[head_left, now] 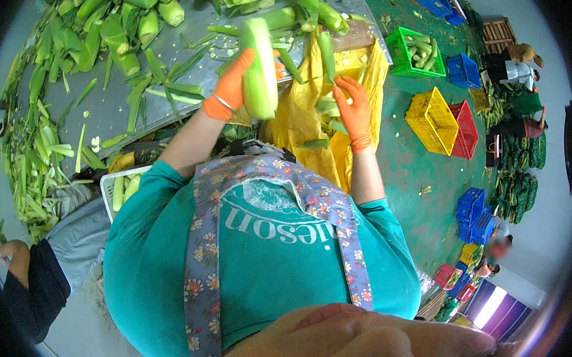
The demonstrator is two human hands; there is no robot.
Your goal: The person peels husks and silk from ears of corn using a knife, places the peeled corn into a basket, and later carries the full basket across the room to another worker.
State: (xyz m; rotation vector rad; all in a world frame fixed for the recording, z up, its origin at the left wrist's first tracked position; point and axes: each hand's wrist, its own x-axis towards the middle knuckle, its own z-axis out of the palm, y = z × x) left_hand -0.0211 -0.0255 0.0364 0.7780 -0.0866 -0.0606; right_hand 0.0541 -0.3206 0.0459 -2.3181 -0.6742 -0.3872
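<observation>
At the front of the person's body, the orange-gloved left hand (232, 84) is closed around a pale-green, thick, partly husked ear of corn (258, 70), which stands upright in its grip. To the right of this grip is the orange-gloved right hand (353, 107), its thumb and finger raised to the lower end of a narrow green strip of husk (327, 55); whether they pinch it or only touch it, I cannot tell. Between and below the two hands hangs a crumpled yellow plastic sack (294, 123), with pieces of husk at its mouth. Left of the left hand's grip spreads a grey metal table (194, 22), strewn with loose green leaves, and beyond the grip lies a heap of green husk-covered corn ears (123, 41). Lower left of that grip, beside the person's arm, sits a white plastic basket (105, 194) holding pale ears. Well to the right of the right hand, on a green floor (395, 166), stand a bright-green crate (419, 73) of ears, a yellow slatted crate (420, 126) and a red crate (466, 130) touching it. Farthest right, other people (516, 72) stand near stacked green sacks (519, 192).
</observation>
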